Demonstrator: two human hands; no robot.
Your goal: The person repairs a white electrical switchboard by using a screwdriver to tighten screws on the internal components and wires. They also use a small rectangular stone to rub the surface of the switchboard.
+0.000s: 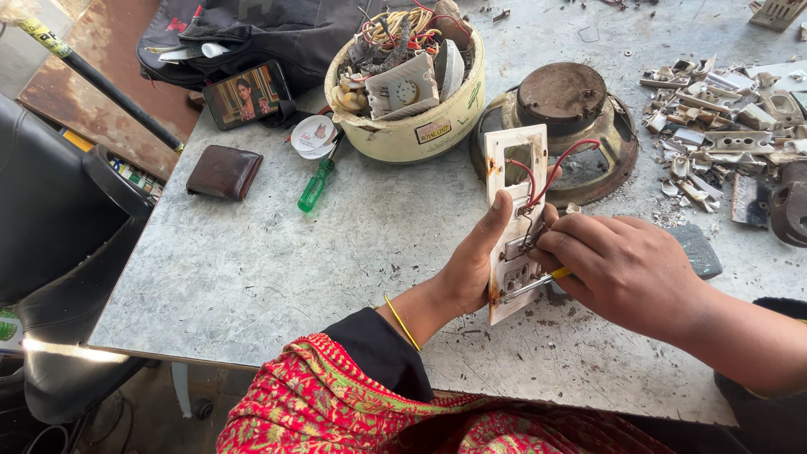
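Left hand (475,261) grips the white switch plate (514,220) from its left edge, thumb pressed up along the front, so the plate stands tilted on the grey table (252,252) with its back side open toward the other hand; this keeps it steady for the tool. Right hand (618,269) is closed around a small screwdriver with a yellow handle (538,282), fingers pinching it, and the metal tip touches the lower part of the plate. Red wires (555,168) loop out from the upper part of the plate, just above the right hand's fingers, and they could get in the way of the tool. Far to the left of the left hand lie a brown wallet (224,171) and a green screwdriver (317,185), well apart from the work. Beyond both hands stand a cream bowl full of wires and parts (412,126) and an old round speaker (563,109), which is just behind the plate. To the right of the right hand is a heap of broken plastic pieces (723,118).
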